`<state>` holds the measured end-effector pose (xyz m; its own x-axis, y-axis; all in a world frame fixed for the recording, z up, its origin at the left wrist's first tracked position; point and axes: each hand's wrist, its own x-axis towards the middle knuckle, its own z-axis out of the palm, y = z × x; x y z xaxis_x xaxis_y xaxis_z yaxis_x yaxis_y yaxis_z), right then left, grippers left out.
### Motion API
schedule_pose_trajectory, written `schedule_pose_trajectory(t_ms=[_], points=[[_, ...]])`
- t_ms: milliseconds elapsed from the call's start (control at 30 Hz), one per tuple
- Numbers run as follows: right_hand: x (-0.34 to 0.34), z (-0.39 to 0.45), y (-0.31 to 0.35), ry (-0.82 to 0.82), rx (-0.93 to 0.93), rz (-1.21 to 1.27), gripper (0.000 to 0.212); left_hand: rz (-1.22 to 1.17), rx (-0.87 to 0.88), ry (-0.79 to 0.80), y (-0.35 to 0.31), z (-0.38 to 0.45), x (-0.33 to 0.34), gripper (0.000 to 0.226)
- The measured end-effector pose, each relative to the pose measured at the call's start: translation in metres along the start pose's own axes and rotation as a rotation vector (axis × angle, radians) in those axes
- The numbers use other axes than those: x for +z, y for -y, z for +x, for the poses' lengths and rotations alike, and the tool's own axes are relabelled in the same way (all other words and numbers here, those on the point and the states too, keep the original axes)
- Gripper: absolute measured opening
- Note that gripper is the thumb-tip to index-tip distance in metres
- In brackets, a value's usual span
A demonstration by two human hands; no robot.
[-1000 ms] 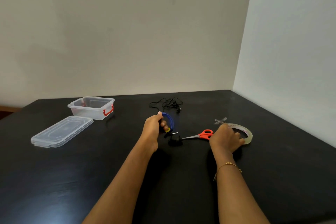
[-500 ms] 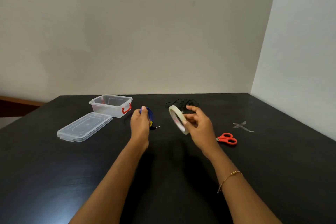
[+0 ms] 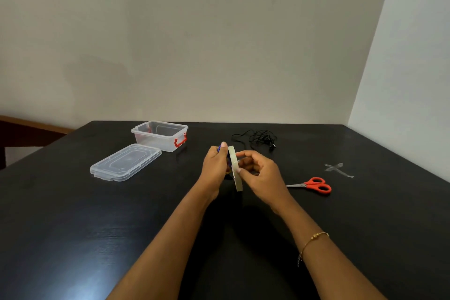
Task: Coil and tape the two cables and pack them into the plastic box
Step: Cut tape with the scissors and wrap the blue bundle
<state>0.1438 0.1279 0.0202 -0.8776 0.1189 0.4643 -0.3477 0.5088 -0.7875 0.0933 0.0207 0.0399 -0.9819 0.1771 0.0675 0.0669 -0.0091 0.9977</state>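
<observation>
Tape roll brought to the coil. I see the right hand pinching the tape roll, held on edge; half a second ago it was apart from the left hand, and a second ago still on the table beside the scissors. Now the roll touches the left hand, which grips the blue coiled cable, mostly hidden behind its fingers. I judge that the first strip is about to be pulled: coiling of this cable is done, taping begins. The black cable lies loose beyond the roll, uncoiled. The plastic box stands open beyond and left of the roll, with neither cable in it, its lid before it. Scissors lie right of the roll; two crossed strips of tape farther right.
</observation>
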Motion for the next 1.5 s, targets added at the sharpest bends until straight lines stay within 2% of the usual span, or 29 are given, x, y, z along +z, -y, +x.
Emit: schedule_pose_trajectory(t_ms=[233, 367, 500, 667, 933, 1100, 1300, 1500], points=[[0.002, 0.000, -0.001, -0.138, -0.095, -0.076, 0.011, 0.062, 0.009, 0.098, 0.002, -0.001, 0.004, 0.025], [0.001, 0.000, -0.002, -0.148, -0.157, -0.138, 0.005, 0.076, 0.011, 0.116, 0.001, -0.001, 0.004, 0.024], [-0.001, 0.000, -0.004, -0.131, -0.243, -0.244, 0.006, 0.023, 0.003, 0.103, 0.000, -0.003, 0.006, 0.024], [-0.002, 0.000, -0.006, -0.100, -0.349, -0.430, 0.010, 0.032, 0.035, 0.027, 0.001, -0.001, 0.006, 0.012], [-0.006, -0.002, -0.002, -0.035, -0.439, -0.457, 0.013, -0.002, 0.022, -0.061, -0.002, 0.001, 0.006, 0.011], [-0.007, -0.004, 0.001, -0.063, -0.468, -0.389, 0.025, -0.083, -0.086, -0.139, -0.007, 0.006, -0.005, 0.019], [-0.009, -0.005, 0.005, -0.146, -0.535, -0.403, 0.022, -0.074, -0.332, -0.073, -0.007, 0.010, -0.007, 0.040], [-0.013, -0.004, 0.008, -0.233, -0.624, -0.425, 0.010, -0.049, -0.405, -0.050, -0.004, 0.013, -0.006, 0.047]])
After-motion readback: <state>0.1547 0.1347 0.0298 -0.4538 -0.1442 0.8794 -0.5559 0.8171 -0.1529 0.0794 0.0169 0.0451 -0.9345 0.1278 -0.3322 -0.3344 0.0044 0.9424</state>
